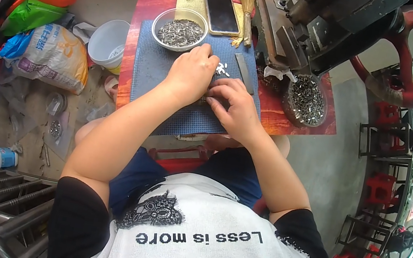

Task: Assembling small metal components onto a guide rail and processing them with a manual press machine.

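Over a blue textured mat [152, 78], my two hands are close together. The fingers of my left hand [191, 75] are bent and closed, their tips beside a few small shiny metal pieces [222, 69]; whatever they hold is hidden. My right hand [233, 107] lies curled just to the right and nearer to me, thumb and fingers drawn in around something too small to make out. Beyond the left hand stands a white bowl [180, 34] of small silvery metal parts. A flat grey metal strip [244, 73] lies beyond the right hand.
A phone [221, 14] and a straw brush [246, 17] lie at the far edge. A dark hand press [294, 39] with a red wheel [410, 99] rises at right, beside a clear tub [306, 100] of metal parts. A white bucket [108, 42] and sacks [50, 57] stand at left.
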`<action>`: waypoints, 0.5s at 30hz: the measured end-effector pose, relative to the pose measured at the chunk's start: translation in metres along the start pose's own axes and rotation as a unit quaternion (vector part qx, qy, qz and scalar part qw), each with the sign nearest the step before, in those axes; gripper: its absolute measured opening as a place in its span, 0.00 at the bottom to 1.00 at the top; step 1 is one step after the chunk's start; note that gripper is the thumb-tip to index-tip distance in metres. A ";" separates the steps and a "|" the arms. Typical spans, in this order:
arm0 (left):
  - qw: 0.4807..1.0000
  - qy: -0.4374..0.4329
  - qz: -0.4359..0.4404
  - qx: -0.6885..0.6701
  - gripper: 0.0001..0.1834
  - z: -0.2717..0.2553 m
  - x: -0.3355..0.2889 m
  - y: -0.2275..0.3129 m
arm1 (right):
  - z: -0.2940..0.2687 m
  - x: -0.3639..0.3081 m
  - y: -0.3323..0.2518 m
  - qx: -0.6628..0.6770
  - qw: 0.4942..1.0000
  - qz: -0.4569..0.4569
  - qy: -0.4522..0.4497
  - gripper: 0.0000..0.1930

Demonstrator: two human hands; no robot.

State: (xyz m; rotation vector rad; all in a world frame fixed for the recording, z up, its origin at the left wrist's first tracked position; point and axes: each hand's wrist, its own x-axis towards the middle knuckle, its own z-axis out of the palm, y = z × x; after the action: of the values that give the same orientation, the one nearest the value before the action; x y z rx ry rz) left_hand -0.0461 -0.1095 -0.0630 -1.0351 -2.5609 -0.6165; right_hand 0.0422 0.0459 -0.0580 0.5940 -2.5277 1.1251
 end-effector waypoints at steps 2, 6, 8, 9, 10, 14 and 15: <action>0.999 0.048 0.013 -0.019 0.06 -0.001 -0.003 -0.001 | -0.002 -0.003 0.000 -0.008 1.000 0.015 -0.017 0.08; 0.983 0.082 -0.070 -0.148 0.04 -0.026 -0.012 0.010 | -0.003 -0.009 0.003 -0.027 0.999 0.018 -0.021 0.07; 0.974 0.078 -0.103 -0.187 0.04 -0.042 -0.020 0.009 | -0.002 -0.010 0.002 -0.032 0.999 0.018 -0.019 0.08; 0.962 0.075 -0.136 -0.223 0.05 -0.048 -0.024 0.006 | 0.000 -0.010 0.000 -0.025 0.999 0.025 -0.008 0.07; 0.949 0.056 -0.179 -0.254 0.07 -0.048 -0.031 -0.002 | 0.001 -0.010 -0.002 -0.018 0.999 0.032 0.003 0.07; 0.915 0.001 -0.263 -0.307 0.08 -0.064 -0.054 -0.016 | -0.007 -0.006 0.004 0.020 0.998 0.056 -0.022 0.06; 0.914 0.001 -0.264 -0.307 0.08 -0.066 -0.061 -0.018 | -0.010 -0.001 0.005 0.036 0.996 0.078 -0.031 0.06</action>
State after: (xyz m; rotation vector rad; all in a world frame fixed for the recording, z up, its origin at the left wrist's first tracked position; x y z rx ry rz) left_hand -0.0087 -0.1890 -0.0379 -0.4519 -2.7023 -1.6377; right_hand 0.0422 0.0570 -0.0549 0.4610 -2.6338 1.2760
